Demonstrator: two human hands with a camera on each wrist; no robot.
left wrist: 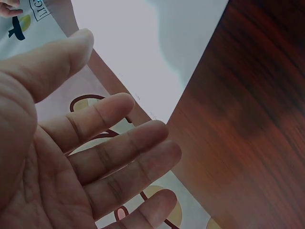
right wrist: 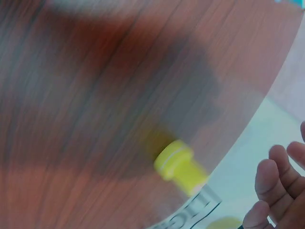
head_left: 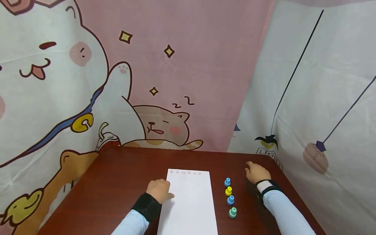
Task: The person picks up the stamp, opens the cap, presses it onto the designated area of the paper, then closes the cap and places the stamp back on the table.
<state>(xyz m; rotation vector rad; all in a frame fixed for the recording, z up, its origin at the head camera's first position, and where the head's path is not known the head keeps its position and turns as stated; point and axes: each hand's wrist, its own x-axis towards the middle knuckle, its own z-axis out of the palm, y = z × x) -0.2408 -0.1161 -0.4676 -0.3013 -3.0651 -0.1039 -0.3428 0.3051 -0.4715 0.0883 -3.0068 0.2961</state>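
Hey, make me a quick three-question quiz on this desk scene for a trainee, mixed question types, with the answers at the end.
1. In the head view, how many small coloured pieces are in the row just right of the paper?
2. True or false: the left hand is gripping one of those pieces.
3. Which piece in that row is nearest the person?
A) a blue one
B) the yellow one
C) the green one

Key:
1. Four.
2. False; in the left wrist view its fingers are extended and hold nothing.
3. C, the green piece.
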